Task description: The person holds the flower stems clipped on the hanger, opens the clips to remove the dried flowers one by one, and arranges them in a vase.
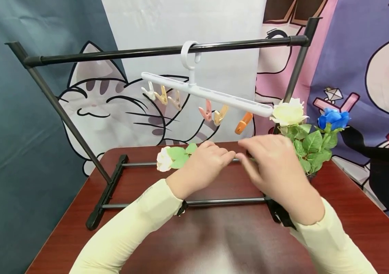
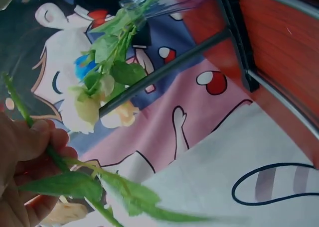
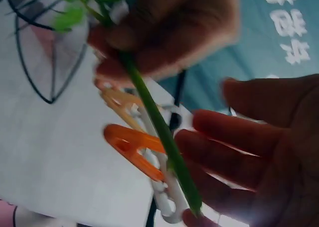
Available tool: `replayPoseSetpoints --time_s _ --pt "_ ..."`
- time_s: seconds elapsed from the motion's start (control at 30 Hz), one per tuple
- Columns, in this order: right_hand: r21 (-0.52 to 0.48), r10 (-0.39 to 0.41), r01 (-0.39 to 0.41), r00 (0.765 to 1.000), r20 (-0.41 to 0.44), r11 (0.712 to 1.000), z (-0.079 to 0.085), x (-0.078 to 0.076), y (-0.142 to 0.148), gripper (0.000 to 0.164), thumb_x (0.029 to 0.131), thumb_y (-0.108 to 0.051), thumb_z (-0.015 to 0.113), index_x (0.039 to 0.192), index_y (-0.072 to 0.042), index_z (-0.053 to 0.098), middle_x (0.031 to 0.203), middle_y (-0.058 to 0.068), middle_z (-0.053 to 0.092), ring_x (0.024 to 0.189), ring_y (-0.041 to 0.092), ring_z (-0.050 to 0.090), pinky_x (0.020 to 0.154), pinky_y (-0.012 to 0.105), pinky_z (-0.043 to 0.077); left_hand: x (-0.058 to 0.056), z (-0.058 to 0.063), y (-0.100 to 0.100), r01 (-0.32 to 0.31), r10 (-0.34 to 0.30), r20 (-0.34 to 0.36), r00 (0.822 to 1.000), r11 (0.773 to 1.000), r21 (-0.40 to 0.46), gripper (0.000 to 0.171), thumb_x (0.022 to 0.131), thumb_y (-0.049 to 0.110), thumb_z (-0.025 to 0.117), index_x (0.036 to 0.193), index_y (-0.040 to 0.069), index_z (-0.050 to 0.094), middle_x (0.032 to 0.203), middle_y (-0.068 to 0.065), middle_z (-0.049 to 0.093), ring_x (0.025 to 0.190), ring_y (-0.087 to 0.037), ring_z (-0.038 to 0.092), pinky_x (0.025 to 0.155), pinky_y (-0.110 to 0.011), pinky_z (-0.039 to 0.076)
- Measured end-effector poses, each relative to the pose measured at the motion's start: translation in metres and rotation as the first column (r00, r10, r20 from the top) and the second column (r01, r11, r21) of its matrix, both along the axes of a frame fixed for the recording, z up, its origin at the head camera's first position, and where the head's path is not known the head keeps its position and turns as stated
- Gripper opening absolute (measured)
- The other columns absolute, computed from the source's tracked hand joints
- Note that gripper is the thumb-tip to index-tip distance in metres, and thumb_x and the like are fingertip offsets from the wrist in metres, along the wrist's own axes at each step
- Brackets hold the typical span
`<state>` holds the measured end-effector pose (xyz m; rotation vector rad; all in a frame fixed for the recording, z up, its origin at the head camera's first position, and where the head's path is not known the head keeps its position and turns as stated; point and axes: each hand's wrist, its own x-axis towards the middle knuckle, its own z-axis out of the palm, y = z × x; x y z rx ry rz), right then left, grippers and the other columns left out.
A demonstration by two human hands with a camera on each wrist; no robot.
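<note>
An artificial rose with a pale pinkish-white bloom and green leaves is in my left hand. The left fingers and thumb pinch its green stem, as both wrist views show. My right hand is beside the stem's free end, fingers relaxed and apart from the thumb; whether a fingertip touches the stem cannot be told. Above both hands a white hanger hangs from a black rod. Clipped along it are several small clothespins, among them an orange clothespin and a pink clothespin.
A black rack stands on the reddish-brown table, its lower bars crossing behind and below my hands. At the right, a white rose and a blue rose stand in a clear vase. Cartoon-printed curtains hang behind.
</note>
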<state>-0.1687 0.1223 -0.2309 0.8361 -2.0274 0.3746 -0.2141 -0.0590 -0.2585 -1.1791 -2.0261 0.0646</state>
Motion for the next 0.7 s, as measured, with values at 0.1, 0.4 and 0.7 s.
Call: replayPoseSetpoints --time_s 0.1,0.4,0.7 --pt "0.128 -0.115 0.110 0.993 0.038 0.986 -0.013 0.001 -0.008 0.014 0.076 -0.011 0.072 0.086 -0.004 0.067 0.082 0.008 0.067 0.078 0.029 0.061 0.072 0.045 0.043 0.000 -0.004 0.002 -0.016 0.013 -0.100 0.995 1.000 -0.026 0.002 0.085 0.014 0.063 0.085 0.013 0.065 0.068 0.003 0.060 0.067 -0.013 0.058 0.075 -0.027 0.044" --pt "0.203 -0.236 0.217 0.969 0.075 0.955 -0.036 -0.004 -0.015 0.015 0.068 0.000 0.074 0.063 -0.005 0.061 0.060 0.007 0.055 0.056 0.027 0.050 0.047 0.036 0.039 0.004 -0.013 0.005 -0.043 0.036 -0.142 0.989 0.998 -0.052 0.010 0.084 0.007 0.061 0.077 0.014 0.063 0.063 0.003 0.057 0.063 -0.014 0.055 0.072 -0.026 0.042" --pt "0.217 -0.231 0.215 0.971 0.055 0.952 -0.045 0.004 -0.013 0.019 0.067 0.000 0.072 0.058 -0.002 0.055 0.061 0.008 0.046 0.056 0.027 0.040 0.045 0.031 0.035 0.013 -0.020 0.015 -0.052 0.034 -0.201 0.979 0.995 -0.083 0.019 0.084 0.005 0.056 0.068 0.015 0.058 0.058 0.003 0.051 0.057 -0.015 0.051 0.070 -0.027 0.040"
